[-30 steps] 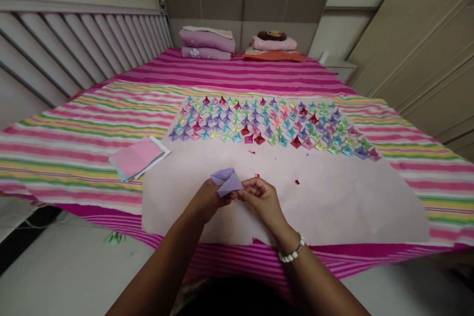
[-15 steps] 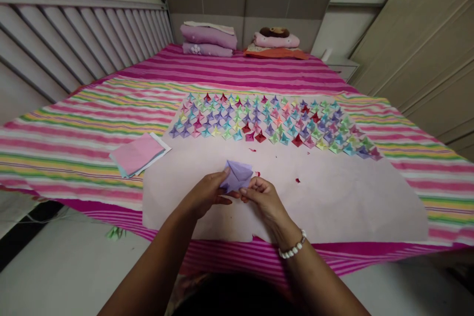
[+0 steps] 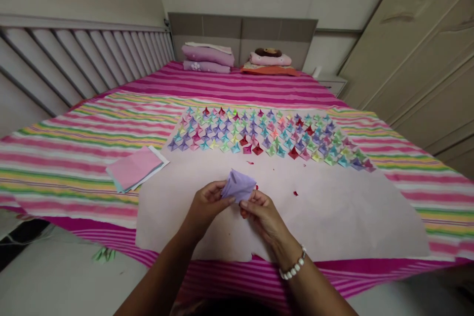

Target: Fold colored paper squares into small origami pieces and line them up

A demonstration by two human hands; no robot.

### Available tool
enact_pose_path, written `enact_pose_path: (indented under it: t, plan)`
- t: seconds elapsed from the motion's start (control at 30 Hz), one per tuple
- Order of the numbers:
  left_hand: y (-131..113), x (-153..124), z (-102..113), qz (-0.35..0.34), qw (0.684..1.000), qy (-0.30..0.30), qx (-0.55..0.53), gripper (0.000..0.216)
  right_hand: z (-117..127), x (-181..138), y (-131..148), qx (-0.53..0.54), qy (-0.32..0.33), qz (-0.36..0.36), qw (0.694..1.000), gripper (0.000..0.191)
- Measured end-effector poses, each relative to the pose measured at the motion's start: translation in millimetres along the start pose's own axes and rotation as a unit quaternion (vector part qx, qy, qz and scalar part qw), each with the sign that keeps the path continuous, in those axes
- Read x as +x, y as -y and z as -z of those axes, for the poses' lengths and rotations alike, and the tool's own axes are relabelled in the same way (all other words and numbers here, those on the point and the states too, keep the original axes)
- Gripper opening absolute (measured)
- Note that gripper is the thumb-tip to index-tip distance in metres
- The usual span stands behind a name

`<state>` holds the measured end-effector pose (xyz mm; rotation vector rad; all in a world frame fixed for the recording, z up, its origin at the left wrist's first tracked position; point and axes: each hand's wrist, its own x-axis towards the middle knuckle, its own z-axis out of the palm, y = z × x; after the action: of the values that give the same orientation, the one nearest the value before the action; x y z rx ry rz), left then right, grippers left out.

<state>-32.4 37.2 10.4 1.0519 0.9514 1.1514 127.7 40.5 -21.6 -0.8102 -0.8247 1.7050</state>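
Note:
A folded piece of purple origami paper (image 3: pixel 240 185) is held up between my two hands, above a large pale sheet (image 3: pixel 333 212) spread on the bed. My left hand (image 3: pixel 210 202) pinches its left side, thumb toward me and fingers behind. At the lower right corner, the thumb and fingers of my right hand (image 3: pixel 261 210) grip the same paper. Beyond it, rows of small folded paper pieces (image 3: pixel 257 149) in red, purple, green, blue and yellow stand on the sheet's far half.
Left of the sheet lies a stack of coloured paper (image 3: pixel 135 169), pink on top. Small red scraps (image 3: pixel 295 193) dot the pale sheet. Folded bedding (image 3: pixel 208 58) is piled by the headboard (image 3: pixel 207 27). A slatted rail (image 3: pixel 107 57) runs along the left side. Green paper (image 3: pixel 103 255) lies on the floor.
The purple paper has been turned in my hands, so its flaps face differently. My left thumb has shifted from its upper left edge to its lower edge. The view has tilted up slightly.

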Motion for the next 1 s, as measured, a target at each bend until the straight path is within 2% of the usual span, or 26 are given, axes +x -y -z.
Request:
enact_pose_path:
  t: [0.1, 0.23, 0.3, 0.4, 0.47, 0.63, 0.8, 1.0]
  plan:
    - [0.2, 2.7, -2.9, 0.01, 0.999, -0.03, 0.015, 0.02, -1.4, -0.5, -0.1, -0.01, 0.001, -0.001, 1.0, 0.025]
    - [-2.0, 3.5, -13.0, -0.015, 0.998, -0.057, 0.034, 0.019, -2.1, -0.1, 2.6, -0.027, 0.006, 0.021, 0.999, 0.025]
    - [-2.6, 4.1, -17.4, -0.034, 0.997, -0.067, 0.029, 0.034, -1.2, 0.9, 4.5, -0.037, 0.001, 0.037, 0.999, 0.031]
    - [-3.1, 5.4, -19.5, -0.044, 0.996, -0.074, 0.018, 0.077, 0.5, 2.6, 6.1, -0.05, -0.013, 0.05, 0.997, 0.023]
    - [-4.3, 6.3, -18.1, -0.024, 0.997, -0.07, 0.018, 0.084, 0.9, 2.7, 5.6, -0.057, -0.015, 0.053, 0.997, 0.021]
    - [-8.4, 8.5, -12.1, 0.06, 0.997, -0.028, 0.039, 0.032, -0.5, -0.2, 2.6, -0.085, -0.011, 0.039, 0.996, 0.023]
    - [-9.1, 10.6, -14.1, 0.043, 0.993, -0.034, 0.102, 0.028, -3.0, -0.2, 6.9, -0.071, -0.015, 0.04, 0.997, 0.024]
    - [-3.8, 7.1, -12.8, 0.027, 0.999, 0.003, 0.04, 0.039, -2.1, 1.5, 10.5, -0.064, -0.064, 0.045, 0.995, 0.023]
